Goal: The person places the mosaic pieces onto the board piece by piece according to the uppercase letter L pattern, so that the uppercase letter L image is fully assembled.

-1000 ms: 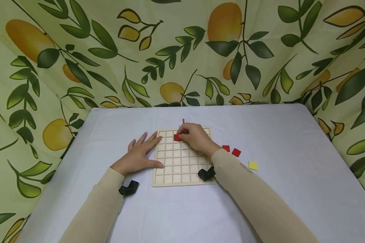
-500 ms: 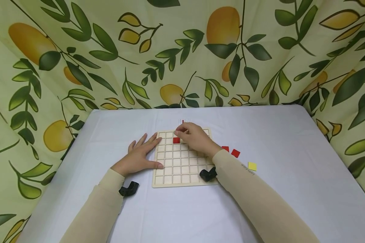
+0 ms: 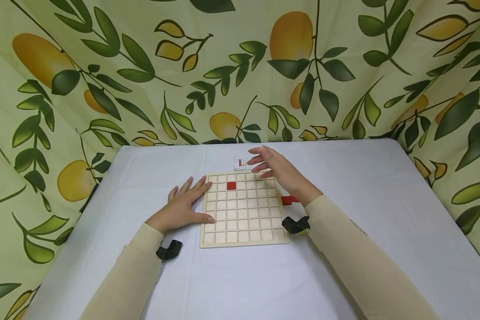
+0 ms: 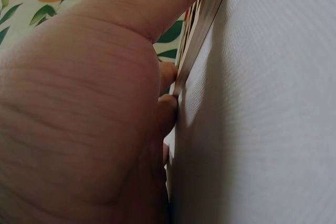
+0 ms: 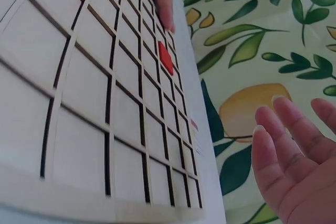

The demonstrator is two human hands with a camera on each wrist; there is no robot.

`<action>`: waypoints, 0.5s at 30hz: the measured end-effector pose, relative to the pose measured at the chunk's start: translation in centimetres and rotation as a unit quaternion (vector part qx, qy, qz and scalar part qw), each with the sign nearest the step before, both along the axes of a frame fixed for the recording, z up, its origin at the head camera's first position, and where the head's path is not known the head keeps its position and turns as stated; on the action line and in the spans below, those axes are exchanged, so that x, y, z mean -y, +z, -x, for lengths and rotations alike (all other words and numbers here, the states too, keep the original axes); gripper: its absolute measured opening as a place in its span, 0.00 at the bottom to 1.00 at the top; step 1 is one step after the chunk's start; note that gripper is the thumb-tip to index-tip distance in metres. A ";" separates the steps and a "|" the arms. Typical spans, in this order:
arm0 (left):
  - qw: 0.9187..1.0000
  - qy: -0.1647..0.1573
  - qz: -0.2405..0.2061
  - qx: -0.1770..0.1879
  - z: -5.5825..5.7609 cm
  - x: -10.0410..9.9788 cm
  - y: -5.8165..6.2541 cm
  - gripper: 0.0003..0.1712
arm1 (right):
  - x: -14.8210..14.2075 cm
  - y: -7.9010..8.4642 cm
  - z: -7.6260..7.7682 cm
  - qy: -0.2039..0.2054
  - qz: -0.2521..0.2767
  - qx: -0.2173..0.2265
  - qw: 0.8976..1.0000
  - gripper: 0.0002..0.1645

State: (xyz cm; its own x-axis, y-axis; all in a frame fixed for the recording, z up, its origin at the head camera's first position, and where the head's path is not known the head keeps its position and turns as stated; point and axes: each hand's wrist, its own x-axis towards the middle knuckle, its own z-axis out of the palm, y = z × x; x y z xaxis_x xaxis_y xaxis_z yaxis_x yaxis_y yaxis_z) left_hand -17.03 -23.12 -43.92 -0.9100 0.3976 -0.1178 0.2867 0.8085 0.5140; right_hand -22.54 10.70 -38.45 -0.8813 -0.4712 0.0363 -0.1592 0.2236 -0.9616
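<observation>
A pale wooden grid board [image 3: 243, 213] lies flat in front of me. One red square tile [image 3: 231, 186] sits in a cell of its second row from the back, and shows in the right wrist view as a red tile [image 5: 165, 57] too. My left hand [image 3: 184, 204] rests on the board's left edge, fingers spread, thumb on the near part. Up close, the left wrist view shows the left palm [image 4: 79, 108] beside the board's edge [image 4: 202, 30]. My right hand [image 3: 282, 171], holding nothing, hovers over the back right corner with fingers extended and apart.
A small printed grid card [image 3: 242, 163] with red and yellow cells lies behind the board. Red tiles [image 3: 288, 200] lie right of the board, partly covered by my right arm. A yellow tile [image 3: 305, 231] is mostly hidden under the black wrist camera [image 3: 295, 225].
My right hand has let go of the red tile, which stays in its cell, and has lifted back to the right with its fingers opening. The left hand has stayed put.
</observation>
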 end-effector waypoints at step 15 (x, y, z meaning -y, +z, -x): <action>1.000 0.011 0.002 0.002 0.1 -0.1 -0.2 0.70 | -6.6 -2.1 -2.2 -0.032 -0.026 0.010 0.999 0.42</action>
State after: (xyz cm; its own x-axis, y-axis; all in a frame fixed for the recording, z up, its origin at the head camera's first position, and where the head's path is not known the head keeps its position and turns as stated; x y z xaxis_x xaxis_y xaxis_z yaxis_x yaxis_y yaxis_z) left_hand -17.10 -22.99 -44.12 -0.9178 0.3777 -0.1222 0.2676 0.8159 0.5125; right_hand -20.34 17.26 -40.55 -0.9099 -0.4149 -0.0044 -0.1246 0.2832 -0.9509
